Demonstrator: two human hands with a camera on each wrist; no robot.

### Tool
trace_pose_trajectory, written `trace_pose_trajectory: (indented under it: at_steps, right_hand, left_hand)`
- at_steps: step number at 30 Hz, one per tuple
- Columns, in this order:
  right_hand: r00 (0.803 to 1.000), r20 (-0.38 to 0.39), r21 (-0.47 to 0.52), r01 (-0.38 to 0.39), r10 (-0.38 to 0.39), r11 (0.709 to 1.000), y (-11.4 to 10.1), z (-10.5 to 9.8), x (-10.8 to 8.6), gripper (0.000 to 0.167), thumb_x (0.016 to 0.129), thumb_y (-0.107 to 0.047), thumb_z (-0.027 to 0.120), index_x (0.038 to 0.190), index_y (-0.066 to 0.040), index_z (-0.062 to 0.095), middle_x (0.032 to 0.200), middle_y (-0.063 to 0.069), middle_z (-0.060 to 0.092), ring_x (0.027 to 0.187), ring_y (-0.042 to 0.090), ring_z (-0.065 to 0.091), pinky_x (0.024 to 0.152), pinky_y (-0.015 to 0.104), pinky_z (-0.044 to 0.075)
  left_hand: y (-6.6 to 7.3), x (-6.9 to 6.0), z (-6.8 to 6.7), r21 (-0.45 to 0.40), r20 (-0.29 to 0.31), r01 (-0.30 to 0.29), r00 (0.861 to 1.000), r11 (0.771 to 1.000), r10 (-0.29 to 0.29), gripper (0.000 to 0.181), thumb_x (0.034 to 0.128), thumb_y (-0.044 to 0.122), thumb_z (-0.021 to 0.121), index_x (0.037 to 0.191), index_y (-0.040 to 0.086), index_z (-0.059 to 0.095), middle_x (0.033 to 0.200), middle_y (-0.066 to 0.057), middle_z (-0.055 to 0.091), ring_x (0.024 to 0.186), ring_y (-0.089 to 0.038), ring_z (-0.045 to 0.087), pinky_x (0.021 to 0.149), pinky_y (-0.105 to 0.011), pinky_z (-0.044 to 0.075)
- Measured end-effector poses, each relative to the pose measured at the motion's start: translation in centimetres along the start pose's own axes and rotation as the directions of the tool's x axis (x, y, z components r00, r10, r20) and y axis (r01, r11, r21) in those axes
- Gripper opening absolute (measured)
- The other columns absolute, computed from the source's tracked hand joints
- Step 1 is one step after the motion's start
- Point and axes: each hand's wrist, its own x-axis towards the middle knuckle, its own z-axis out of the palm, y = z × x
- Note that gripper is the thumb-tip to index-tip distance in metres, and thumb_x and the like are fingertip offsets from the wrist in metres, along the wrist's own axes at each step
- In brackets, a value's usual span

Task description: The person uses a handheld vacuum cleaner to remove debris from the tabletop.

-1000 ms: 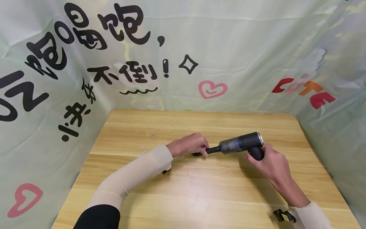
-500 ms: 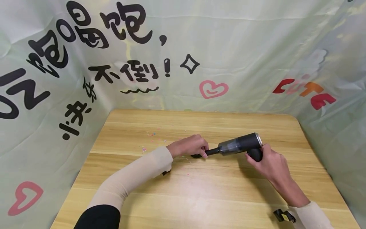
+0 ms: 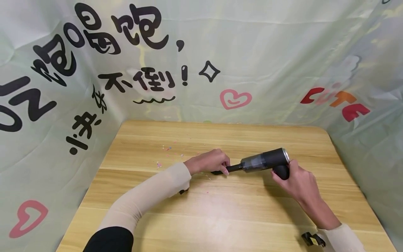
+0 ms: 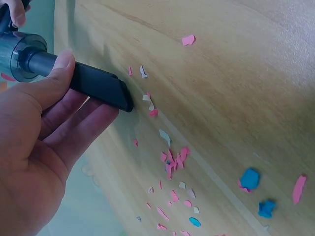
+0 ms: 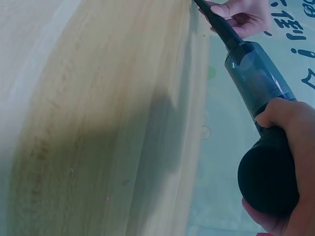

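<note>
A black handheld vacuum cleaner (image 3: pixel 266 159) with a see-through dust cup is held slanting over the wooden table. My right hand (image 3: pixel 300 180) grips its round handle end. At the other end, my left hand (image 3: pixel 210 161) pinches the narrow nozzle (image 4: pixel 101 87) between thumb and fingers. In the left wrist view the nozzle's slanted tip points toward small pink, white and blue paper scraps (image 4: pixel 173 161) strewn over the wood. The right wrist view shows the dust cup (image 5: pixel 258 73) with something pale inside, too unclear to name.
The wooden table (image 3: pixel 214 217) has rounded back corners. Printed cloth (image 3: pixel 267 63) hangs close behind it and along both sides. More scraps (image 3: pixel 158 165) lie left of the left hand, toward the back. Small black devices (image 3: pixel 313 239) sit at both wrists.
Both hands keep their hold on the vacuum cleaner, and it stays almost in the same place. The head view has shifted very slightly.
</note>
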Motion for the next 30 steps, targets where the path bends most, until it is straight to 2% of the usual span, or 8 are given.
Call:
trace_pose_trajectory:
  at_steps: [10,17,30]
  right_hand:
    - [1.0,0.001,0.001,0.014,-0.014,1.0,0.16,0.11,-0.48,0.052,0.072,-0.03,0.083,0.087,0.004,0.047,0.058,0.016,0.055,0.042,0.023,0.046,0.038,0.042,0.038]
    - [0.999,0.043,0.004,-0.007,0.007,1.0,0.03,-0.11,-0.62,0.054,0.071,-0.028,0.087,0.088,0.005,0.048,0.06,0.015,0.055,0.043,0.021,0.046,0.038,0.038,0.037]
    - [0.998,0.049,0.02,-0.027,0.026,0.999,-0.11,0.05,-0.83,0.052,0.07,-0.026,0.088,0.086,0.004,0.049,0.057,0.013,0.053,0.043,0.019,0.044,0.039,0.034,0.035]
  left_hand:
    - [0.02,-0.2,0.32,0.001,0.007,0.006,1.0,1.0,-0.006,0.017,0.0926,0.027,0.079,0.102,0.013,0.079,0.091,0.005,0.078,0.076,0.0,0.069,0.074,-0.013,0.054]
    - [-0.16,-0.19,0.41,0.008,0.006,0.004,1.0,1.0,-0.004,0.015,0.0928,0.027,0.079,0.101,0.014,0.079,0.089,0.006,0.077,0.074,-0.003,0.069,0.073,-0.013,0.053]
    - [0.21,-0.54,0.09,0.002,0.018,0.008,1.0,1.0,-0.008,0.015,0.0931,0.026,0.079,0.1,0.013,0.079,0.088,0.005,0.077,0.072,-0.004,0.069,0.071,-0.013,0.053]
